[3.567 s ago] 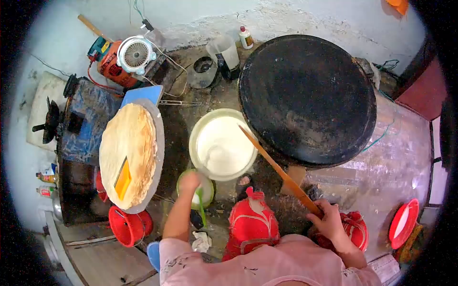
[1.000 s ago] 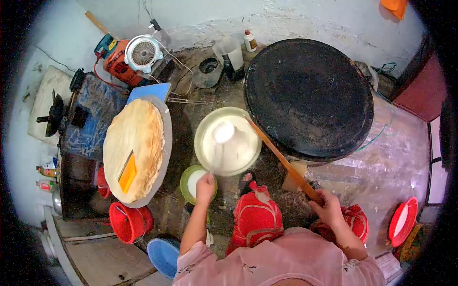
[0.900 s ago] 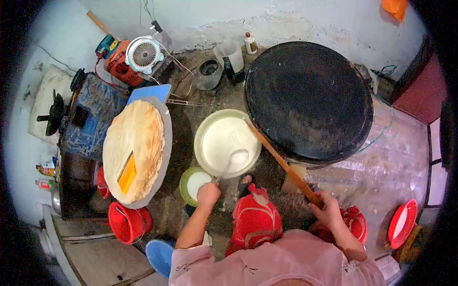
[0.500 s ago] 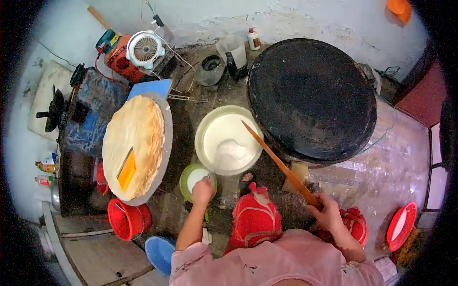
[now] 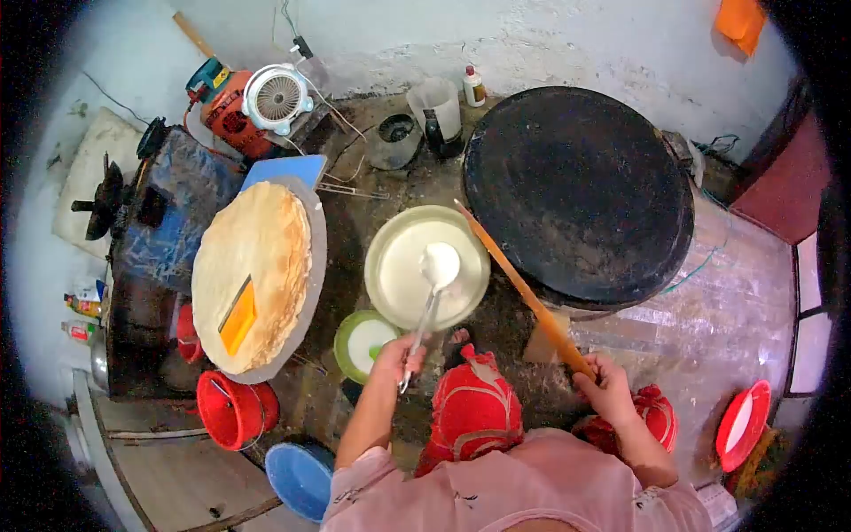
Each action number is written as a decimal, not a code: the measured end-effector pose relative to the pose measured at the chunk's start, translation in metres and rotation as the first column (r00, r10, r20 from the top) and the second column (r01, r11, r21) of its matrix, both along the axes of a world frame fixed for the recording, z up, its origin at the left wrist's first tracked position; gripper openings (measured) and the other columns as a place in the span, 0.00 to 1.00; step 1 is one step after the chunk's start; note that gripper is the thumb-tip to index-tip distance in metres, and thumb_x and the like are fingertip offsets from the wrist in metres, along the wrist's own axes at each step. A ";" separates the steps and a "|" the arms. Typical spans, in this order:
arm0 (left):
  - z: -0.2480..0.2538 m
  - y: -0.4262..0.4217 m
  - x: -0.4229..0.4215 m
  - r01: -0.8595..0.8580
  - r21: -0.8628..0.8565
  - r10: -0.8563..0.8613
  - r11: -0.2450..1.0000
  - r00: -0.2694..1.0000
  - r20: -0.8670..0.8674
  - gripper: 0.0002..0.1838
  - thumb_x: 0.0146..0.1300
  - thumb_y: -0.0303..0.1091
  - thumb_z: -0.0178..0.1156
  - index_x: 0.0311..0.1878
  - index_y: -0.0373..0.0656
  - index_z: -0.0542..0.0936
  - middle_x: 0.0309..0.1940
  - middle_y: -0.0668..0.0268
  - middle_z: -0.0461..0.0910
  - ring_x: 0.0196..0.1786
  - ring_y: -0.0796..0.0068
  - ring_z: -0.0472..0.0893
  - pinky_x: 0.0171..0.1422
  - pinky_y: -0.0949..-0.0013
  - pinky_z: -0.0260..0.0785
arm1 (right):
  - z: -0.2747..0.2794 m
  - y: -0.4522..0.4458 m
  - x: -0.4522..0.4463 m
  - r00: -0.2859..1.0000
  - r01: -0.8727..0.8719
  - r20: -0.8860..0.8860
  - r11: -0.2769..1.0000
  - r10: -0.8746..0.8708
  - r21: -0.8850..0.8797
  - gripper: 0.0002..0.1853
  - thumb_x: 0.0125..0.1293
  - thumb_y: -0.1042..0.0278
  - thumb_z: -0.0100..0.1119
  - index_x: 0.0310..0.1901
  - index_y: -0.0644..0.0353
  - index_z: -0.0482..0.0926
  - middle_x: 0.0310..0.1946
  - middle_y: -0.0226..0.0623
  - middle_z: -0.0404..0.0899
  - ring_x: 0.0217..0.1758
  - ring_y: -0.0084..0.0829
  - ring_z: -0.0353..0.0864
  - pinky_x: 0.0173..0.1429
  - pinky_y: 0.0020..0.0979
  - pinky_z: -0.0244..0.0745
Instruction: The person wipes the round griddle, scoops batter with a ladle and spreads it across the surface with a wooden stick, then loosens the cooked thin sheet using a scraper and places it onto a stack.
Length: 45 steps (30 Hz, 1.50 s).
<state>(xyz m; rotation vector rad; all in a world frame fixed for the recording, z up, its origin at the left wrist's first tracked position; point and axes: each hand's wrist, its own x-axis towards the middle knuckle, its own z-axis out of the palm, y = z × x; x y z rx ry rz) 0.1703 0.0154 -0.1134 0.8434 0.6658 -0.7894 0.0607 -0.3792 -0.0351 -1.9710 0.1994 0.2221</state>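
Observation:
My left hand (image 5: pixel 397 356) is closed around the metal handle of a ladle (image 5: pixel 431 310). The ladle's bowl, full of white batter, is over a large pale basin (image 5: pixel 372 282) of the same batter. Beside that hand is a small green bowl (image 5: pixel 341 355) with white liquid in it. My right hand (image 5: pixel 610 390) grips one end of a long, flat wooden spatula (image 5: pixel 525 291), whose pointed tip lies between the basin and a big round black griddle (image 5: pixel 576 191). The griddle's surface is dark and bare.
Left of the basin lies a stack of thin pancakes (image 5: pixel 253 266) on a round board, topped by a yellow-and-black scraper (image 5: pixel 238 324). A red bucket (image 5: pixel 232 410) and a blue basin (image 5: pixel 300 479) are lower left. A blower (image 5: pixel 277 94), a jug (image 5: pixel 436 106) and a bottle (image 5: pixel 473 87) stand at the back.
My left hand has moved slightly right and lifted the ladle; its bowl, previously dipped in the batter, is now visible and filled. My right hand keeps the spatula in nearly the same place.

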 end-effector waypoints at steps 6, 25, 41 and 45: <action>0.102 0.016 -0.023 -0.070 0.067 0.063 0.995 0.992 0.109 0.15 0.66 0.40 0.47 0.48 0.40 0.73 0.21 0.66 0.69 0.15 0.82 0.59 0.16 0.78 0.50 | 0.006 0.000 0.002 0.989 0.088 -0.134 0.980 -0.065 0.178 0.14 0.56 0.75 0.62 0.44 0.60 0.72 0.31 0.31 0.78 0.35 0.21 0.74 0.42 0.25 0.69; 0.003 -0.021 0.008 -0.247 0.093 0.241 0.965 0.968 0.068 0.05 0.64 0.32 0.45 0.40 0.45 0.67 0.18 0.64 0.66 0.14 0.77 0.60 0.13 0.76 0.52 | 0.054 -0.029 0.002 0.978 0.140 -0.185 0.965 -0.099 0.223 0.09 0.59 0.75 0.57 0.41 0.64 0.74 0.29 0.23 0.73 0.33 0.18 0.71 0.39 0.21 0.67; 0.149 -0.007 -0.019 -0.282 0.175 0.226 0.943 0.932 0.284 0.16 0.66 0.39 0.47 0.57 0.54 0.67 0.19 0.62 0.71 0.13 0.76 0.62 0.14 0.76 0.53 | 0.031 -0.064 0.026 0.998 0.061 -0.026 0.998 -0.061 0.012 0.09 0.58 0.71 0.60 0.41 0.62 0.76 0.26 0.30 0.77 0.29 0.20 0.72 0.37 0.26 0.69; 0.205 -0.030 0.013 -0.269 0.092 0.208 0.959 0.885 0.415 0.18 0.64 0.42 0.52 0.57 0.53 0.67 0.17 0.63 0.71 0.12 0.79 0.61 0.13 0.78 0.53 | 0.031 -0.067 0.038 0.998 0.026 0.053 0.997 -0.022 -0.078 0.18 0.55 0.72 0.62 0.49 0.61 0.75 0.38 0.38 0.80 0.41 0.28 0.77 0.48 0.30 0.71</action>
